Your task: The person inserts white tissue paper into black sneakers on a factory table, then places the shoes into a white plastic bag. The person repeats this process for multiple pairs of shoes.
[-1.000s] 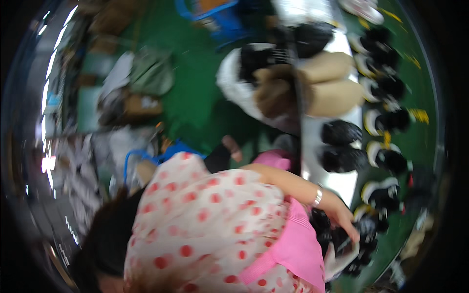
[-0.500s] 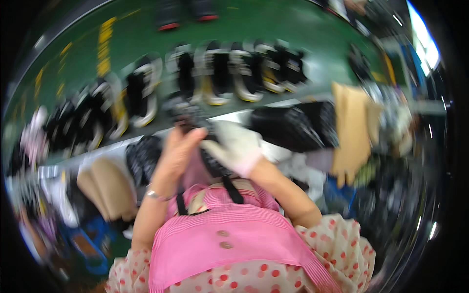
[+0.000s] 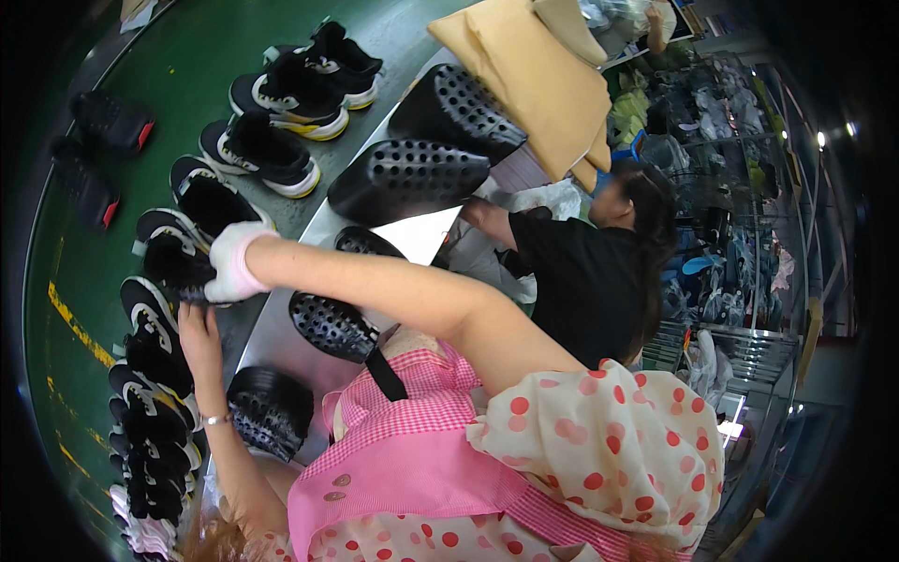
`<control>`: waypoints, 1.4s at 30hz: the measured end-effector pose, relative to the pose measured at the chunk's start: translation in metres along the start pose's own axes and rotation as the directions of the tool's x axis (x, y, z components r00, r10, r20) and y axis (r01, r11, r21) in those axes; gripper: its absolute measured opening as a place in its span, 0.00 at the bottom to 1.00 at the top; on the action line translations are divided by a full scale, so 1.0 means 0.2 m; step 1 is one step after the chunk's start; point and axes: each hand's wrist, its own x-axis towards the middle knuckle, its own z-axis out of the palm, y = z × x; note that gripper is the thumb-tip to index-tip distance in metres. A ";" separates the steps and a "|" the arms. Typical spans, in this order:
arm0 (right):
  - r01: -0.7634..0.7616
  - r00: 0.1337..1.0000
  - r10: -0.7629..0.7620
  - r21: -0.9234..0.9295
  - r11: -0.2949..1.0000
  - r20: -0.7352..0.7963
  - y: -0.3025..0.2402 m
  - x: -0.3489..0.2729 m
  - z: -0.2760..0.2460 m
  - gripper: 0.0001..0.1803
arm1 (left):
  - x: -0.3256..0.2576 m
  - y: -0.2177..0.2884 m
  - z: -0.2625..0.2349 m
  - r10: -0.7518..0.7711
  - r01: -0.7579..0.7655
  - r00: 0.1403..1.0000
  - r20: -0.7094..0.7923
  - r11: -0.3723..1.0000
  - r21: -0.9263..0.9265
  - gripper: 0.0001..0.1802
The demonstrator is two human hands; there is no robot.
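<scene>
A black sneaker (image 3: 173,258) with white trim stands in the row along the table's far-left edge. My right hand (image 3: 236,265), in a white glove with a pinkish cuff, is closed at the heel end of this sneaker. The glove hides part of its opening. My left hand (image 3: 198,339), bare and with a bracelet at the wrist, has its fingertips against the same heel from the near side; the tips are partly hidden. Black perforated shells (image 3: 412,178) and a smaller perforated black piece (image 3: 332,323) lie on the table near my right forearm.
More sneakers (image 3: 257,155) line the green floor side. The pale table (image 3: 281,328) also bears another black perforated piece (image 3: 270,407) and tan flat sheets (image 3: 524,75). A person in black (image 3: 585,272) works close on my right, before wire racks (image 3: 749,347) with bagged items.
The view has swung round, bringing the person on the right into sight. My hands have gone from a dark thing over the table's edge to a sneaker in the row.
</scene>
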 end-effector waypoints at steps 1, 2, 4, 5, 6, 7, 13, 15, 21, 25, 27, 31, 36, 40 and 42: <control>-0.005 1.000 0.005 -0.014 1.000 -0.013 -0.01 0.02 -0.01 0.28 | 0.03 0.03 -0.01 -0.003 0.003 1.000 0.000 1.000 0.000 0.13; -0.011 1.000 0.010 -0.034 0.999 -0.025 -0.02 0.04 -0.03 0.27 | 0.05 0.07 -0.02 -0.008 0.008 1.000 -0.003 1.000 -0.003 0.12; 0.040 0.999 -0.037 -0.168 0.985 0.017 -0.10 0.07 -0.08 0.23 | 0.05 0.08 0.03 0.017 -0.020 0.994 -0.111 0.999 -0.025 0.09; 0.077 0.997 -0.069 -0.248 0.966 0.041 -0.13 0.09 -0.10 0.21 | 0.05 0.08 0.04 -0.014 0.012 0.994 -0.109 1.000 -0.020 0.09; 0.116 0.993 -0.100 -0.326 0.938 0.068 -0.17 0.12 -0.11 0.20 | 0.05 0.10 0.05 -0.045 0.044 0.993 -0.108 0.999 -0.015 0.09; 0.096 0.994 -0.076 -0.338 0.936 0.074 -0.22 0.13 -0.13 0.19 | 0.05 0.12 0.03 -0.071 0.074 0.992 -0.107 0.997 0.019 0.09; 0.078 0.994 -0.043 -0.388 0.918 0.099 -0.28 0.27 -0.16 0.21 | 0.08 0.14 0.10 -0.052 0.035 0.955 -0.292 0.997 -0.064 0.07; 0.110 0.991 -0.081 -0.295 0.949 0.108 -0.27 0.20 -0.22 0.25 | 0.06 0.11 0.09 -0.074 0.066 0.961 -0.266 0.997 -0.038 0.06; -0.014 0.982 0.068 -0.286 0.958 0.178 -0.20 0.24 -0.30 0.31 | 0.11 0.23 0.05 -0.041 0.010 0.942 -0.333 0.996 -0.093 0.10; 0.073 0.996 -0.044 -0.426 0.902 0.078 -0.33 0.37 -0.15 0.24 | 0.08 0.23 0.07 -0.091 0.066 0.937 -0.337 0.994 -0.085 0.10; 0.106 0.994 -0.109 -0.512 0.853 0.023 -0.33 0.41 -0.03 0.19 | 0.08 0.23 0.06 -0.100 0.087 0.955 -0.278 0.994 -0.059 0.11; 0.040 0.998 -0.057 -0.497 0.867 -0.018 -0.28 0.55 0.18 0.15 | 0.11 0.29 0.05 -0.313 0.302 0.946 -0.082 0.945 -0.121 0.12; -0.082 0.966 0.154 -0.319 0.944 0.206 -0.29 0.73 0.14 0.15 | 0.28 0.27 0.04 -0.385 0.431 0.875 0.295 0.896 -0.108 0.11; 0.010 0.999 0.005 -0.302 0.953 0.047 -0.19 0.90 0.31 0.15 | 0.43 0.21 0.02 -0.415 0.558 0.631 0.655 0.830 -0.012 0.13; -0.003 1.000 0.004 -0.296 0.955 0.004 -0.27 0.75 0.17 0.15 | 0.43 0.24 0.01 -0.428 0.559 0.673 0.604 0.828 -0.037 0.13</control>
